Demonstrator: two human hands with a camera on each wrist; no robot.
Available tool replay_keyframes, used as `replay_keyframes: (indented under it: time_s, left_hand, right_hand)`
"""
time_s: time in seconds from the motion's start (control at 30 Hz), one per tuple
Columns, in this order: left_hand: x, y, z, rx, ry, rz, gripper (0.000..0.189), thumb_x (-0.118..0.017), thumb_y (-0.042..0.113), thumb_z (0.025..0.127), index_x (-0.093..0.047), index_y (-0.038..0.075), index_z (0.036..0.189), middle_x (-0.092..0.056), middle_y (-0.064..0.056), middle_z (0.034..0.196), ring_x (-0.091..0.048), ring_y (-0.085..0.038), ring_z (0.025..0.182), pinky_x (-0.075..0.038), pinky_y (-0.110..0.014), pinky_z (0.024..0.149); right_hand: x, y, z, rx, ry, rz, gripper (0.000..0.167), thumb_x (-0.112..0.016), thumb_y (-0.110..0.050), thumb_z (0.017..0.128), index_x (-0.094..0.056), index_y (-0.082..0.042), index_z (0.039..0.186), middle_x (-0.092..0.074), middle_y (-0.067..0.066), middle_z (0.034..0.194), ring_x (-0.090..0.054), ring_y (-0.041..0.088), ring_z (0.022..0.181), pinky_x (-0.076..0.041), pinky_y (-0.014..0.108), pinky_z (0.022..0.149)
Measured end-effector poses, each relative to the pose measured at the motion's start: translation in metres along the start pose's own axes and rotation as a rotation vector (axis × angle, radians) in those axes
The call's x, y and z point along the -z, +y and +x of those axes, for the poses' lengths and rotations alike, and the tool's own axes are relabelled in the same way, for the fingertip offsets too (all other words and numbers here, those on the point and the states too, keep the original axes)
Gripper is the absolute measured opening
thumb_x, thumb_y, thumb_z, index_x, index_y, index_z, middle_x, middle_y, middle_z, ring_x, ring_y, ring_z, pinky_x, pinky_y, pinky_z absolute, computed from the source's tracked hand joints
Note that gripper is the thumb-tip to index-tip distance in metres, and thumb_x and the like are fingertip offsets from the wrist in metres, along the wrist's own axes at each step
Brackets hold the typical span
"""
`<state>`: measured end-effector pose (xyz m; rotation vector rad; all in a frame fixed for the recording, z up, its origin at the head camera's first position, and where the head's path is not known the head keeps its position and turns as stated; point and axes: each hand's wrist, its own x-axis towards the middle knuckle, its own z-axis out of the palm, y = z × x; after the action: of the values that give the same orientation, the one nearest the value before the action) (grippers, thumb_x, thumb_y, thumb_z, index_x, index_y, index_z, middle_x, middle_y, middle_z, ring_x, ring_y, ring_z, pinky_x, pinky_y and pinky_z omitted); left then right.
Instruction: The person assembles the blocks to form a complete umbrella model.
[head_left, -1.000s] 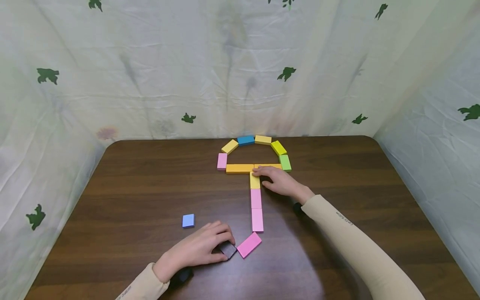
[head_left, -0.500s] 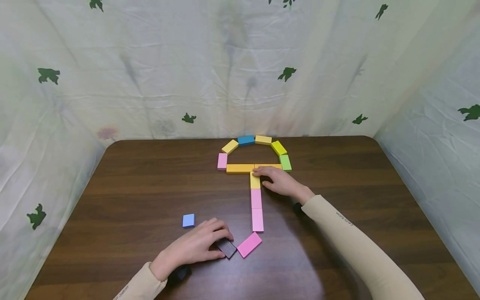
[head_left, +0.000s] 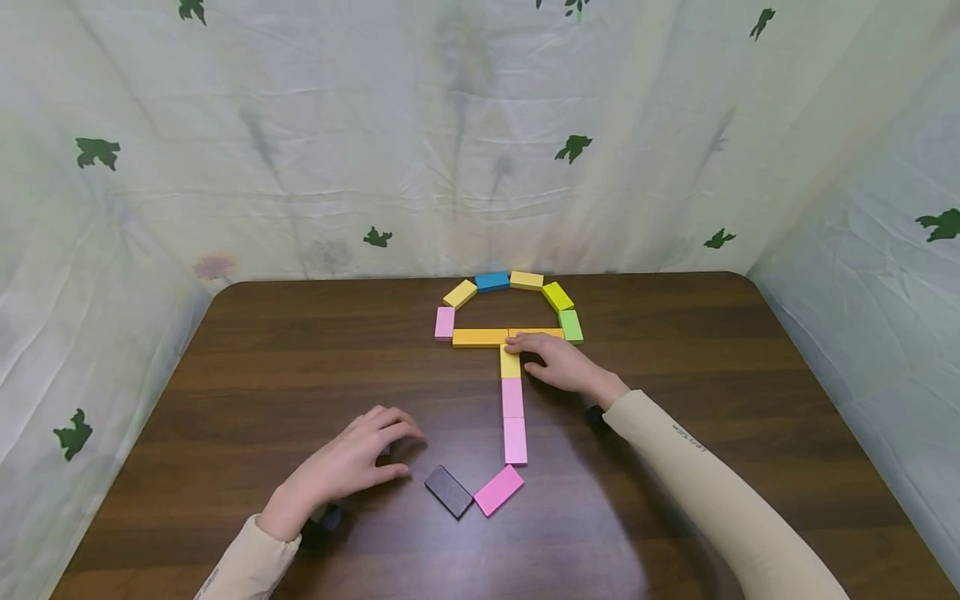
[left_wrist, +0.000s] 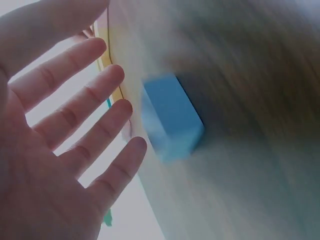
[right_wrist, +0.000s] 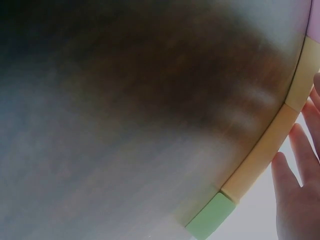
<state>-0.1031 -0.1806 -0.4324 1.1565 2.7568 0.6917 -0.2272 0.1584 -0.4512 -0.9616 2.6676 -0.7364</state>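
Observation:
My left hand point(head_left: 348, 458) hovers over the left part of the table, holding nothing, its fingers spread. In the left wrist view a light blue block point(left_wrist: 172, 107) lies just beyond the fingertips; the hand hides most of it in the head view. A dark grey block point(head_left: 449, 492) lies slantwise, its corner at a bright pink block point(head_left: 498, 490). My right hand point(head_left: 562, 364) rests its fingertips where a yellow block point(head_left: 510, 365) meets the orange blocks point(head_left: 480, 337). In the right wrist view its fingers lie along the orange and yellow blocks.
Two light pink blocks point(head_left: 513, 439) continue the column below the yellow one. Beyond the orange row, an arch of pink, yellow, blue point(head_left: 492, 282) and green point(head_left: 571, 326) blocks curves close to the table's back edge. A pale curtain point(head_left: 300, 150) hangs behind the table point(head_left: 285, 358).
My left hand has let go of the dark grey block and moved left and away, over the light blue block. The dark grey block stays beside the bright pink one. My right hand has not moved.

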Motion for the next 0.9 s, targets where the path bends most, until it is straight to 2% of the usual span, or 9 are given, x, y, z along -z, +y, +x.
replay_keyframes:
  time_s: [0.23,0.53,0.67,0.9]
  left_hand:
    - [0.004,-0.015,-0.009,0.073,0.008,-0.002,0.036,-0.077,0.014,0.08,-0.065,0.012,0.114,-0.057,0.003,0.11,-0.05,-0.019,0.103,-0.041,-0.046,0.087]
    - [0.004,-0.022,-0.014,0.145,-0.013,-0.003,0.035,-0.075,0.012,0.082,-0.065,0.012,0.115,-0.056,0.001,0.109,-0.05,-0.021,0.101,-0.045,-0.045,0.087]
    - [0.004,-0.024,-0.015,0.145,-0.013,-0.008,0.032,-0.074,0.008,0.082,-0.065,0.011,0.113,-0.055,0.002,0.106,-0.051,-0.018,0.097,-0.047,-0.041,0.084]
    - [-0.001,-0.02,-0.012,0.098,0.012,-0.05,0.026,-0.072,0.01,0.085,-0.067,0.012,0.11,-0.053,0.005,0.1,-0.051,-0.012,0.09,-0.048,-0.033,0.079]
  right_hand:
    - [0.0,0.0,0.0,0.004,0.003,0.004,0.041,-0.059,-0.005,0.093,-0.057,-0.007,0.133,-0.047,0.004,0.143,-0.038,0.022,0.134,-0.029,0.04,0.109]
    - [-0.001,0.001,0.001,-0.004,0.002,0.002,0.041,-0.059,-0.005,0.093,-0.057,-0.007,0.133,-0.047,0.004,0.143,-0.038,0.022,0.134,-0.029,0.04,0.109]
    - [-0.001,0.001,0.001,-0.001,0.001,-0.001,0.041,-0.059,-0.005,0.093,-0.057,-0.007,0.133,-0.047,0.004,0.143,-0.037,0.022,0.135,-0.029,0.039,0.109]
    - [-0.001,0.003,0.001,0.011,0.009,-0.004,0.04,-0.059,-0.005,0.092,-0.057,-0.007,0.133,-0.047,0.004,0.143,-0.038,0.022,0.134,-0.03,0.039,0.109]
